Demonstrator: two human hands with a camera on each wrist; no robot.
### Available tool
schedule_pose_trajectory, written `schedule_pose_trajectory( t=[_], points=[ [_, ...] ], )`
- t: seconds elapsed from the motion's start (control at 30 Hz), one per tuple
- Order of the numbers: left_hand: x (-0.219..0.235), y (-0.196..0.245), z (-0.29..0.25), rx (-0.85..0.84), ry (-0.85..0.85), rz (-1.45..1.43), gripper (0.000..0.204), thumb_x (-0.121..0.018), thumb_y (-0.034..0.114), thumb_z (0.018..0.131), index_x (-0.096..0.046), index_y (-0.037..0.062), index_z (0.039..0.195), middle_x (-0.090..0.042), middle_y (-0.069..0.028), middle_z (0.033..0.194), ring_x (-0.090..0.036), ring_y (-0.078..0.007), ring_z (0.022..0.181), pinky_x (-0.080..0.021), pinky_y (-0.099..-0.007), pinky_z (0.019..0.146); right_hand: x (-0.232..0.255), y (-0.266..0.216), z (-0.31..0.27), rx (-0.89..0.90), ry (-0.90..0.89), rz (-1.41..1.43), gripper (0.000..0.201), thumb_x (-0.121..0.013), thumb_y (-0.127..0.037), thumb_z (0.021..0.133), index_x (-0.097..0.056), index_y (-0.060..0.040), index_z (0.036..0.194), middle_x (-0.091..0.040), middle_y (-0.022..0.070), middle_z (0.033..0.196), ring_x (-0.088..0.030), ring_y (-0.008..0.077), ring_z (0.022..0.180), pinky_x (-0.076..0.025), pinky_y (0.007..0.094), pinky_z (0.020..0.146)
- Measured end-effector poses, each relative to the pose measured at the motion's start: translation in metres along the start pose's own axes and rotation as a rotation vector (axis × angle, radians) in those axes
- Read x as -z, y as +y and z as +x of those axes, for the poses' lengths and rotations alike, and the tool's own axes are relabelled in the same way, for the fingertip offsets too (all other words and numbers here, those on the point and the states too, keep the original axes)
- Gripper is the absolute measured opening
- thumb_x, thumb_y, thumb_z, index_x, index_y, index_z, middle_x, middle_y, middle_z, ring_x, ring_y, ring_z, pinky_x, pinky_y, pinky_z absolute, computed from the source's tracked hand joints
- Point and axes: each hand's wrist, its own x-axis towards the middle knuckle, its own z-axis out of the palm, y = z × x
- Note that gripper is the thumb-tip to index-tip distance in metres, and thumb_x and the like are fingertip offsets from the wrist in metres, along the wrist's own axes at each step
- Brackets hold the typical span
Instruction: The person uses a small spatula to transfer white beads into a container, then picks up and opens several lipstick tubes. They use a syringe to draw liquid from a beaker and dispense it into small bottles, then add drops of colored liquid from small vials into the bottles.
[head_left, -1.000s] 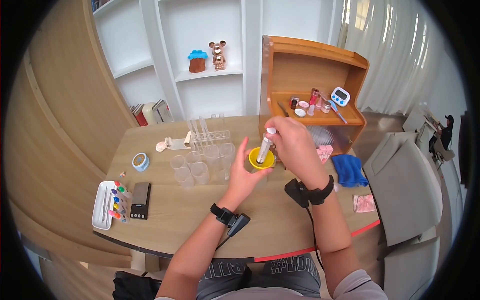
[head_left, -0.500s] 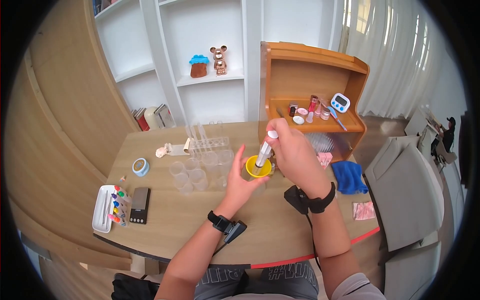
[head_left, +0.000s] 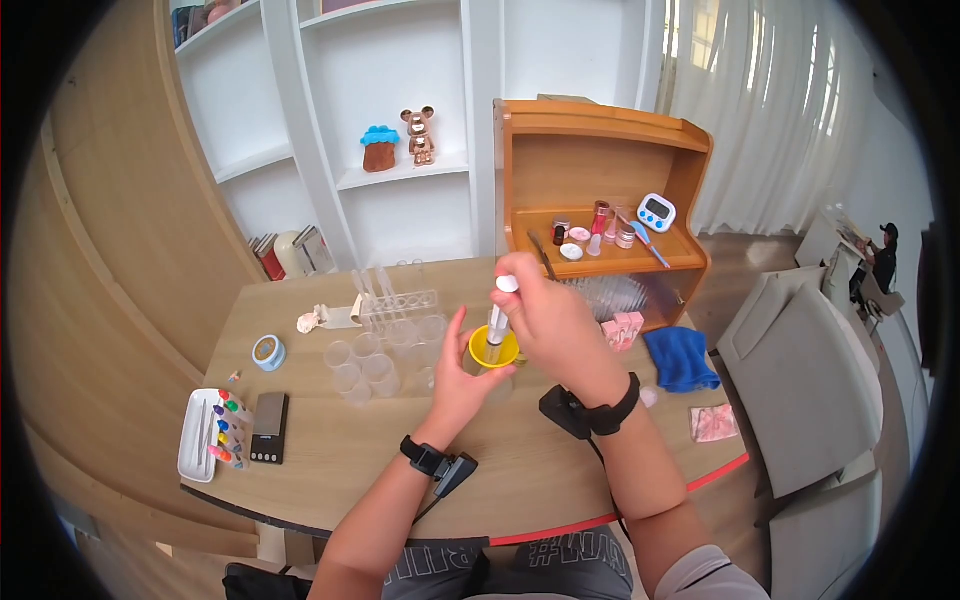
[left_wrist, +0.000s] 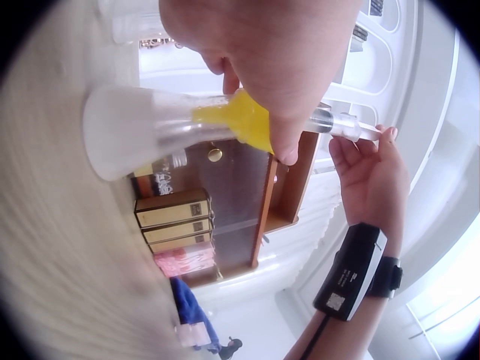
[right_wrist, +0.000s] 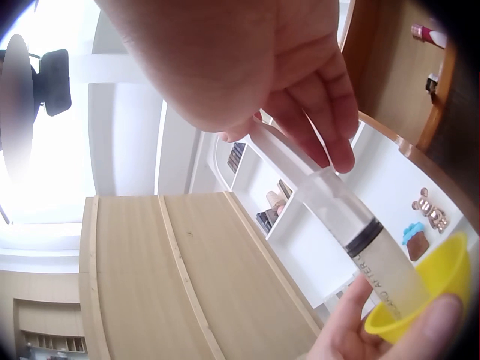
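Observation:
Around a yellow funnel (head_left: 509, 356), my left hand (head_left: 458, 390) curls its thumb and fingers at the rim. The funnel's stem sits in the neck of a clear conical flask (left_wrist: 120, 135) standing on the table. My right hand (head_left: 550, 325) grips the plunger end of a large clear syringe (right_wrist: 337, 210). The syringe slants downward, with its lower end inside the funnel's cone. Its black stopper (right_wrist: 364, 237) shows partway along the barrel in the right wrist view. The funnel wall and left thumb hide the syringe tip.
Several clear beakers (head_left: 380, 375) and a test-tube rack (head_left: 405, 303) stand left of the hands. Farther left are a black scale (head_left: 269, 430), a white tray (head_left: 197, 462) and colour-capped bottles. A wooden cabinet (head_left: 600, 117) and blue cloth (head_left: 682, 360) lie to the right.
The head view has shifted, so the table and both hands appear farther left and lower. The syringe stays in the funnel and stands slightly more upright. Both hands keep their holds.

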Motion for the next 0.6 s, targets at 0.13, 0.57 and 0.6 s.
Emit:
schedule_pose_trajectory(
  t=[0.13,0.57,0.6],
  points=[
    [0.001,0.004,0.0,0.001,-0.006,-0.014,0.108,-0.091,0.013,0.073,-0.024,0.0039,0.156,-0.062,-0.0143,0.129,-0.058,-0.0231,0.126,-0.043,-0.0372,0.109,-0.009,0.0,-0.001,0.114,0.042,-0.08,0.021,-0.062,-0.019,0.098,-0.054,-0.0085,0.114,-0.068,0.0176,0.089,-0.068,0.0376,0.081,-0.053,0.0447,0.065],
    [0.003,0.009,-0.001,0.006,-0.022,0.035,0.105,-0.087,0.007,0.076,-0.021,0.0034,0.158,-0.06,-0.0134,0.132,-0.055,-0.023,0.127,-0.041,-0.0375,0.11,-0.02,0.01,-0.002,0.146,-0.08,-0.018,0.073,-0.074,-0.014,0.083,-0.039,-0.0118,0.146,-0.064,0.0229,0.117,-0.066,0.0427,0.095,-0.055,0.0466,0.078],
    [0.003,0.01,-0.001,0.027,-0.042,0.013,0.105,-0.085,0.004,0.077,-0.019,0.0031,0.159,-0.058,-0.0123,0.133,-0.053,-0.0222,0.128,-0.039,-0.0371,0.111,-0.023,0.013,-0.002,0.146,-0.079,0.001,0.076,-0.074,-0.012,0.082,-0.036,-0.0121,0.148,-0.064,0.0235,0.118,-0.066,0.0435,0.096,-0.055,0.047,0.079]
  ],
)
